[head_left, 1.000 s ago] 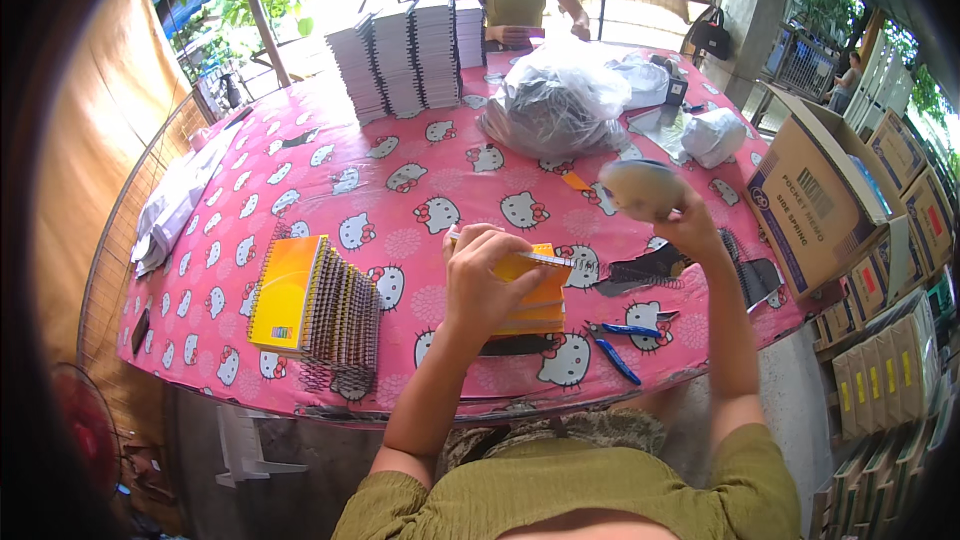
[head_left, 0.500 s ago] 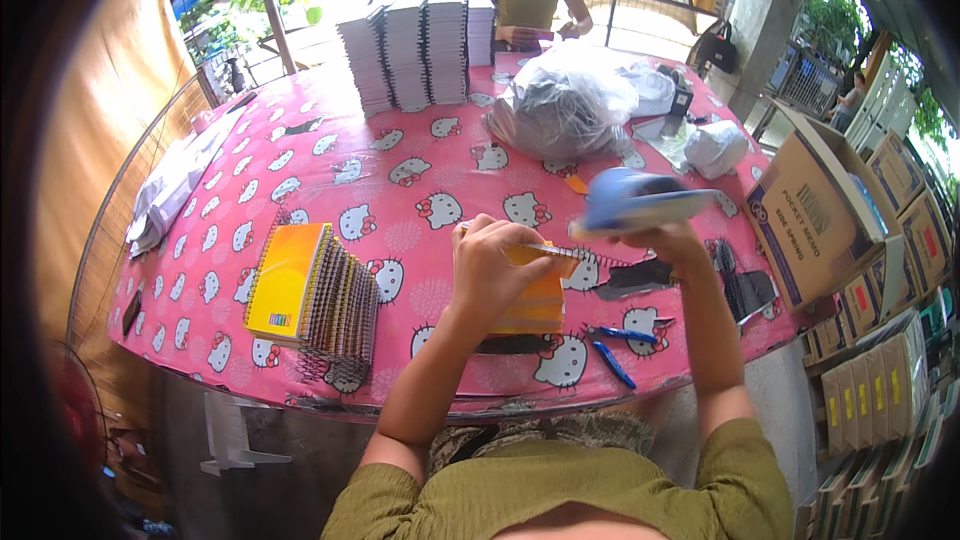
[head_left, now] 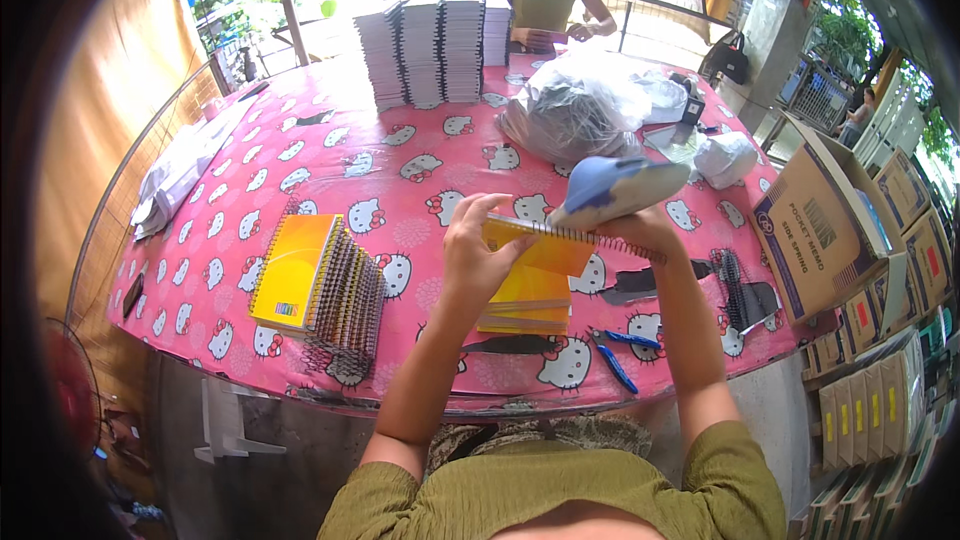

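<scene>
Pink cartoon-cat desk (head_left: 330,155) is carrying one finished pile (head_left: 320,290); left hand (head_left: 475,250) is gripping a yellow spiral notebook (head_left: 545,250), right hand (head_left: 640,230) clasping a blue tool (head_left: 610,190); more stacks (head_left: 430,45) waiting far.

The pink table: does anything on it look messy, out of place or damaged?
Mostly tidy. The row of yellow spiral notebooks by the table's near left edge leans slanted instead of lying flat. Loose black spiral coils lie scattered at the right, and blue-handled pliers sit close to the front edge. Nothing looks spilled or broken.
</scene>
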Demonstrator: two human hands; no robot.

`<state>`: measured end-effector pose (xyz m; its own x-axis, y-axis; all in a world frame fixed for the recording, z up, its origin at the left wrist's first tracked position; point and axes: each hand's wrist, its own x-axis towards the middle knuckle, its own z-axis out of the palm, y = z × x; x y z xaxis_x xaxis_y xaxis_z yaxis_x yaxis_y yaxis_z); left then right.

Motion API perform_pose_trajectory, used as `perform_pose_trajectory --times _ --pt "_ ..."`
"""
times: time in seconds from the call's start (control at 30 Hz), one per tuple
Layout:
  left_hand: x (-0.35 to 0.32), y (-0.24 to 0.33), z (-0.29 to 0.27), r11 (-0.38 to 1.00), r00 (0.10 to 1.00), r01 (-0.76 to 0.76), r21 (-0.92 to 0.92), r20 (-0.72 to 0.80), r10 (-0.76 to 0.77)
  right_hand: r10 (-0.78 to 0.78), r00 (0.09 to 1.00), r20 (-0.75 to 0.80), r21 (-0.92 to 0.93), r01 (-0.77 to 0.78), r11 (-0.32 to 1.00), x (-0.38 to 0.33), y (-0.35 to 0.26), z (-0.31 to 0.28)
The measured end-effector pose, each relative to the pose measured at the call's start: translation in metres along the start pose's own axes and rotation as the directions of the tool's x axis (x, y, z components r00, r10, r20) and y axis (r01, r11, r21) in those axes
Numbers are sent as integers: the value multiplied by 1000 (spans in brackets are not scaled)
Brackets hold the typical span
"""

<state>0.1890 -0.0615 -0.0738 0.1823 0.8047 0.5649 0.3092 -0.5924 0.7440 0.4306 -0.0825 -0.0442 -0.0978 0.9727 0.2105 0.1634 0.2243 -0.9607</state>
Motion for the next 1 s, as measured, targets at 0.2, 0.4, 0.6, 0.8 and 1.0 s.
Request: perform_pose_trajectory --times 0.2,0.4,0.6,0.8,1.0 --pt "-13 -12 3 726 963 206 -656 4 -269 -6 999 37 249 -4 968 11 0 12" --pt "-13 -14 -2 665 947 260 -700 49 -319 -87 994 64 -280 101 955 34 17 13" --pt "-16 -27 -11 651 948 286 -703 110 -298 -78 961 -265 -716 -142 683 15 47 -5" --pt "-10 -8 -11 657 950 313 -686 208 -235 -29 713 -701 -697 -675 243 -109 88 -58" --pt "-33 44 -17 860 839 -507 -52 -257 479 -237 906 -351 -907 -266 326 -168 57 18"
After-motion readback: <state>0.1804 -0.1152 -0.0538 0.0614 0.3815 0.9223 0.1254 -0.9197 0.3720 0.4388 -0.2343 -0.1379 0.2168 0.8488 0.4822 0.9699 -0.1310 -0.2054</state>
